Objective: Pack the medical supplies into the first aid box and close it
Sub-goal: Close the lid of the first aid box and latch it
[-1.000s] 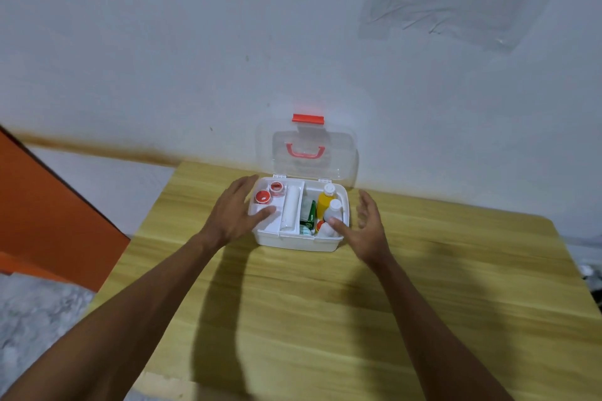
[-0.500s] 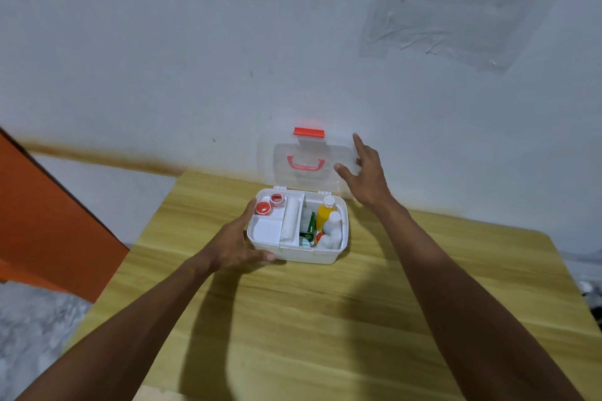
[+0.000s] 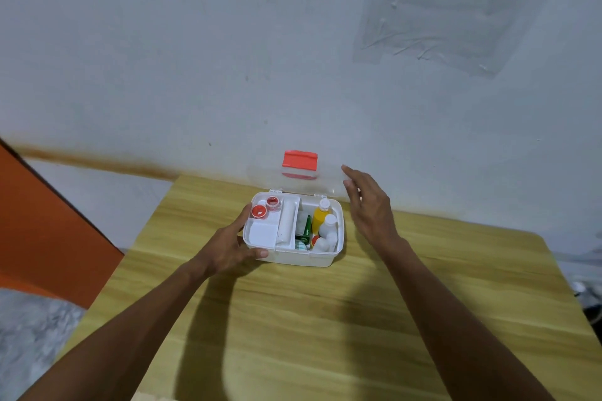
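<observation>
A white first aid box (image 3: 321, 259) sits near the table's far edge. Its clear lid (image 3: 260, 174) with a red latch (image 3: 299, 160) is tilted forward, partway down over the box. Inside lie two red-capped jars (image 3: 259, 212), a white roll (image 3: 286, 221), a green tube (image 3: 307, 231), a yellow bottle (image 3: 320, 217) and white bottles (image 3: 328, 227). My left hand (image 3: 228, 246) grips the box's front left corner. My right hand (image 3: 368, 205) is at the lid's right edge, fingers apart and touching it.
The wooden table (image 3: 325, 319) stands against a pale wall (image 3: 195, 58). An orange panel (image 3: 42, 225) rises to the left of the table. A grey floor (image 3: 29, 325) shows at lower left.
My right hand went from the box's right side up to the lid, and the lid has swung forward and down. My left hand shifted from the tray to the box's front left corner.
</observation>
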